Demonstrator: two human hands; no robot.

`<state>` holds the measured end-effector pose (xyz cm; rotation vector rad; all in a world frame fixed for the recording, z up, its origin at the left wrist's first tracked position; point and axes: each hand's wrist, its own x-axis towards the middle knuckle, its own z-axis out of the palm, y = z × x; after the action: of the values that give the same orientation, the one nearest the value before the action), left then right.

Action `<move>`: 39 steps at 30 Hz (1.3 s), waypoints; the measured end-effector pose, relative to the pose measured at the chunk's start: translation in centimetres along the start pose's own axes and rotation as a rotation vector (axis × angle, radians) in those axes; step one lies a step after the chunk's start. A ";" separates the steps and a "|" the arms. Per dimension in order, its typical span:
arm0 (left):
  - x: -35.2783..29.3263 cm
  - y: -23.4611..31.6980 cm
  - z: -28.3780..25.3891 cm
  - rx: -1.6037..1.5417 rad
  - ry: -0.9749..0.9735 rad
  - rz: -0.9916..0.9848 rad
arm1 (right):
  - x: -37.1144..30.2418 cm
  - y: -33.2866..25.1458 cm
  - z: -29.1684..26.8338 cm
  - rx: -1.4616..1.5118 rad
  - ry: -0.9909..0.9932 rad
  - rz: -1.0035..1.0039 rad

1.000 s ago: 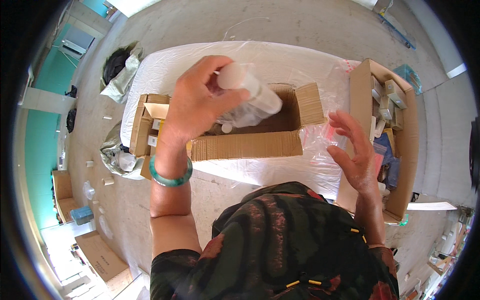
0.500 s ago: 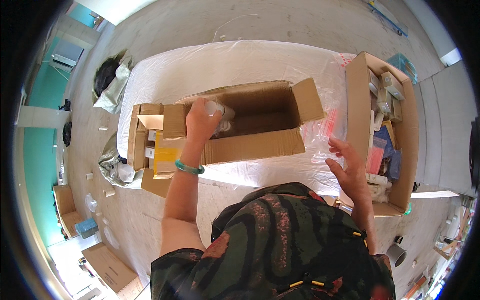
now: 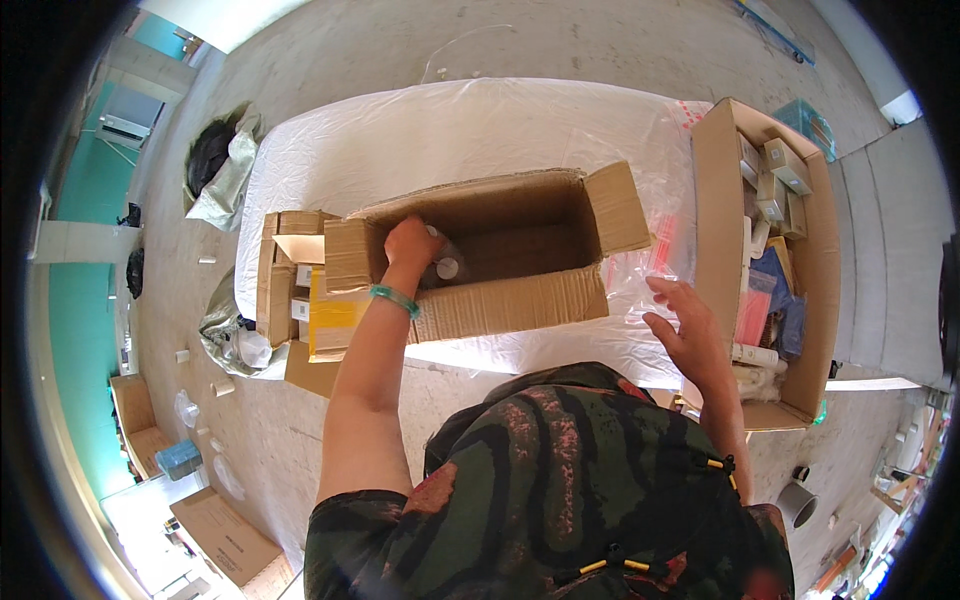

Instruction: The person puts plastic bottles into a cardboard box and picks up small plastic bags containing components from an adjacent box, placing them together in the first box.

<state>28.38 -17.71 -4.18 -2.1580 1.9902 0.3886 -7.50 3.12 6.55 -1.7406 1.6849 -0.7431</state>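
Sheeting [image 3: 470, 130], white, creased and apparently slick, lies under everything on the work surface, so a hard push could make a box slide. The long carton [image 3: 712, 260] at the right is crowded with small boxes and packets, and a knock might send its upper pieces out. The open carton [image 3: 510, 305] in the middle has splayed flaps that could buckle if leaned on. The left hand [image 3: 408, 245] reaches down into its left end, fingertips hidden (whether they grip or merely touch, I cannot tell), and the green bangle [image 3: 396, 300] at that wrist could snag on the cardboard edge. The right hand [image 3: 688, 325] is loosely spread, holding nothing, near pink-striped plastic bags [image 3: 660, 240] that might cling or slip if brushed. The white round-ended piece [image 3: 447, 267] sits inside the open carton, just beside the left hand; seemingly in clear wrapping, it could roll if let go badly. As for writing, a brown box [image 3: 222, 535] on the floor shows dark printed lines, and a small white box [image 3: 301, 308] at the left bears a dark mark; neither is legible, and no brand can be made out.
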 end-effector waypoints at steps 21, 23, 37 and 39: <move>-0.9 -0.2 -1.9 0.232 -0.159 0.059 | 0.2 1.6 0.5 -0.025 -0.038 0.028; -1.9 1.1 -2.7 0.215 -0.154 0.081 | 0.3 1.8 0.6 -0.029 -0.036 0.023; -0.5 0.1 1.3 0.419 -0.138 0.594 | 0.1 1.8 0.6 -0.037 -0.039 0.054; -0.3 -0.1 1.2 0.428 -0.137 0.564 | 0.0 2.1 0.7 -0.043 -0.041 0.041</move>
<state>28.38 -17.05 -5.24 -1.2740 2.3146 0.1522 -8.40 3.13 4.55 -1.7326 1.7153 -0.6531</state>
